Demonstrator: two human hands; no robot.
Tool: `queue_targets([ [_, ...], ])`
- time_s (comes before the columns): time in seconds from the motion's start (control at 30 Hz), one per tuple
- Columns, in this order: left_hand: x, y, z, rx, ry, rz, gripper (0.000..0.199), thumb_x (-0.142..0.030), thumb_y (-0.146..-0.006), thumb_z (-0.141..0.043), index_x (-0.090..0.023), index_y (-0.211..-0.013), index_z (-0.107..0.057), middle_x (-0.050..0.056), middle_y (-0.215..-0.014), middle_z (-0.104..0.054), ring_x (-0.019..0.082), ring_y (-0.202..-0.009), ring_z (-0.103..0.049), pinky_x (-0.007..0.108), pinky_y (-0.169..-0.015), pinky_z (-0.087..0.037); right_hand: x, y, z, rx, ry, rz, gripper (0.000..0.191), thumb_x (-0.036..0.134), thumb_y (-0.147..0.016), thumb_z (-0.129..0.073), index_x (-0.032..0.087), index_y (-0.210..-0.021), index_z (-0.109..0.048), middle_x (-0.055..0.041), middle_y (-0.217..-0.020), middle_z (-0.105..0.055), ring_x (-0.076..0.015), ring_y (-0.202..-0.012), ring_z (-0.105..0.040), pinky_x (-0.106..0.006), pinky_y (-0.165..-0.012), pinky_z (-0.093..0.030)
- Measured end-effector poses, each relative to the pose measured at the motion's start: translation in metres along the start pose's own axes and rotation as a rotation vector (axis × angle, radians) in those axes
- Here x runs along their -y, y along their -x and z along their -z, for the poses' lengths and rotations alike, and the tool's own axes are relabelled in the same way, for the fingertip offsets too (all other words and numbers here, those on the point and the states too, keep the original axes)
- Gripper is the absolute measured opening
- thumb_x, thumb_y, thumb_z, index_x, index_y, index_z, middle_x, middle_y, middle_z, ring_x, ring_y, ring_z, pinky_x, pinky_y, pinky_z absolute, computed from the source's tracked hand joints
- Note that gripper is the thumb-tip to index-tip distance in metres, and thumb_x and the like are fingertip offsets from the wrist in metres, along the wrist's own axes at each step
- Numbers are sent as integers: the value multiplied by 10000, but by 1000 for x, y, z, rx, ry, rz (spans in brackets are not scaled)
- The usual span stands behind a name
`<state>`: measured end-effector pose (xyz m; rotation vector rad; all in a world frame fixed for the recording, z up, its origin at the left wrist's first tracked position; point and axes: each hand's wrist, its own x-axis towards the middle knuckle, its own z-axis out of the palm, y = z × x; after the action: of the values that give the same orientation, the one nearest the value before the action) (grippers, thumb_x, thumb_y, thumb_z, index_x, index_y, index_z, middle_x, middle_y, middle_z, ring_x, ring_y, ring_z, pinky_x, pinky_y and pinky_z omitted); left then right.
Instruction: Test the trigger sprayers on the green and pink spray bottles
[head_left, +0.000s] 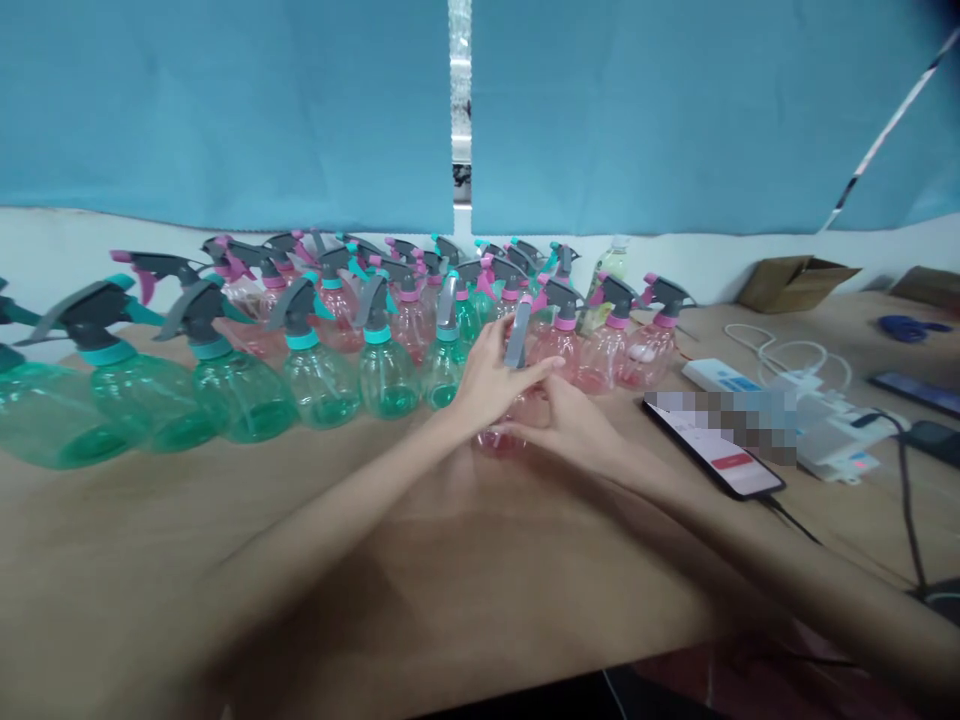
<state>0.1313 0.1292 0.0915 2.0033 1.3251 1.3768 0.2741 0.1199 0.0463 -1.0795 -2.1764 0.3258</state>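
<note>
A pink spray bottle (pixel 501 440) with a grey sprayer head stands on the brown table, partly hidden by both hands. My left hand (pixel 491 378) is wrapped round its neck and sprayer head. Lower down, my right hand (pixel 574 420) grips the clear pink body from the right side. Just left of the hands is a green spray bottle (pixel 442 375) with a turquoise collar, first in a row of green bottles. Behind and to the right stand more pink bottles (pixel 647 350) with pink collars.
Several sprayers fill the back of the table (pixel 360 560). To the right lie a lit phone (pixel 705 440) with a cable, a white power strip (pixel 720 378), white cords and clear plastic pieces. An open cardboard box (pixel 795 285) sits at the back right, below a blue curtain.
</note>
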Motion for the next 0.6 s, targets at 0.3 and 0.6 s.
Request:
queue_targets([
  [0.3,-11,74,64,133,-261,-6,269,-266,-880,-502,-234,-1147,-504,54,-1212,-534,211,-1170,-492,414,-1008,-391,-11,-36,4,-17,243,24,539,571,-756,-592,146,-1077,-508,-152,-1073,-575,-316,-1036,-535,-440,-817,-473],
  [0.6,-5,119,76,337,-349,100,251,-184,-889,-468,-282,-1120,-473,9,-1159,-519,187,-1097,-509,384,-968,-400,-10,-62,7,53,367,-102,542,565,-746,-607,144,-1074,-510,-159,-1095,-613,-325,-1019,-579,-402,-748,-476],
])
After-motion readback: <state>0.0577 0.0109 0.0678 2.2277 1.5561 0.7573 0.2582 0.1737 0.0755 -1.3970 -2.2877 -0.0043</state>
